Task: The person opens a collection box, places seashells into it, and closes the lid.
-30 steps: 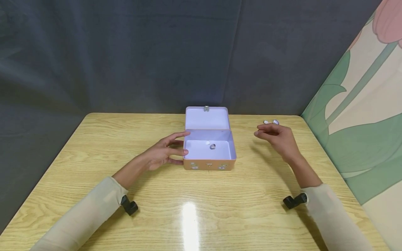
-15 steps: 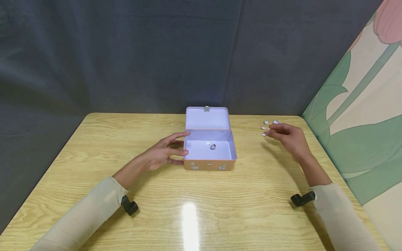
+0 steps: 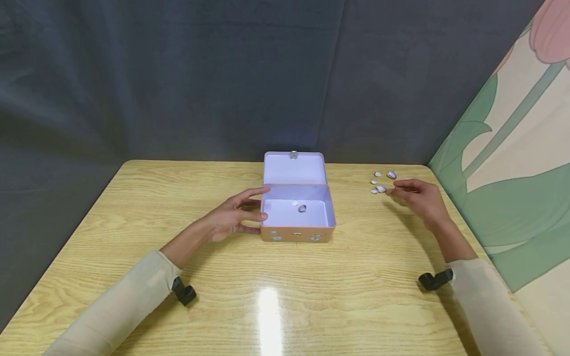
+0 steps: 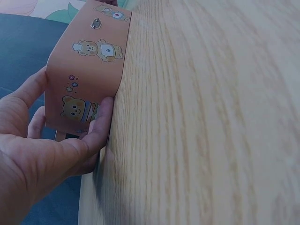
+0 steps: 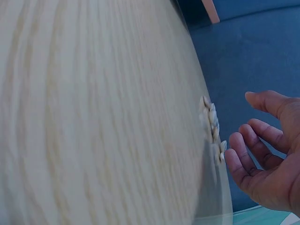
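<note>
An orange tin box [image 3: 297, 234] with a pale lilac inside stands on the table, its lid [image 3: 294, 169] raised at the back. Two small seashells [image 3: 302, 208] lie on its floor. Spread fingers of my left hand [image 3: 231, 212] touch the box's left side and rim; the left wrist view shows them against the bear-printed wall [image 4: 91, 79]. Over on the right, my right hand [image 3: 420, 200] hovers just beside several loose seashells [image 3: 381, 189]. In the right wrist view its thumb and fingers are apart with nothing between them, close to the row of shells [image 5: 213, 123].
The wooden table [image 3: 200, 296] runs up to a dark curtain [image 3: 213, 79] behind the box. To the right hangs a flower-patterned cloth [image 3: 512, 163]. Each sleeve carries a black wrist camera [image 3: 183, 291].
My right hand has moved right, away from the box side, uncovering more of the loose shells. My left hand and the box stay in place.
</note>
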Demonstrator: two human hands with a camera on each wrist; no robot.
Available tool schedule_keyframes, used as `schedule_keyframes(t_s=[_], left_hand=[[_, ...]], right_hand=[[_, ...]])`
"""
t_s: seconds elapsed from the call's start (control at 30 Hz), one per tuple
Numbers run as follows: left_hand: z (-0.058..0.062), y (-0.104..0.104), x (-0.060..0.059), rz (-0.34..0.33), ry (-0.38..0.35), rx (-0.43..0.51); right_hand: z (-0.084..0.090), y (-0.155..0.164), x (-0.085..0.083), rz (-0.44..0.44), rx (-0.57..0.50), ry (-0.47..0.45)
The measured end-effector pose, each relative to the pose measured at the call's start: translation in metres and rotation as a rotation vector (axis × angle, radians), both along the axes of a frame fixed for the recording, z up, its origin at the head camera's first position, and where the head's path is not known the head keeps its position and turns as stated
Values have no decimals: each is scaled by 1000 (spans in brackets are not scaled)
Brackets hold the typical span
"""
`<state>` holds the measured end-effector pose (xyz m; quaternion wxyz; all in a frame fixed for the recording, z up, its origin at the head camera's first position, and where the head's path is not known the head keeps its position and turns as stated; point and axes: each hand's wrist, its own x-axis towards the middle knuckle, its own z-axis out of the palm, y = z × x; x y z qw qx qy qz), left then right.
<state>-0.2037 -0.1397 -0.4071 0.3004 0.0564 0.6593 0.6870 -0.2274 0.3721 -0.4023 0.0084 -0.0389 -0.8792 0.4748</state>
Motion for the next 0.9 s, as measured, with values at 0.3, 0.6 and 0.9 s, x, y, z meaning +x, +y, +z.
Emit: schedule_keyframes(t_s=[0.3, 0.6, 0.9], left_hand=[[0, 0, 0, -5, 7, -2], [0, 1, 1, -8, 4, 10], [1, 0, 1, -6, -1, 11]], right_hand=[[-8, 12, -8, 14, 15, -31], [-10, 14, -16, 37, 158, -87], [-8, 12, -20, 57, 232, -134]])
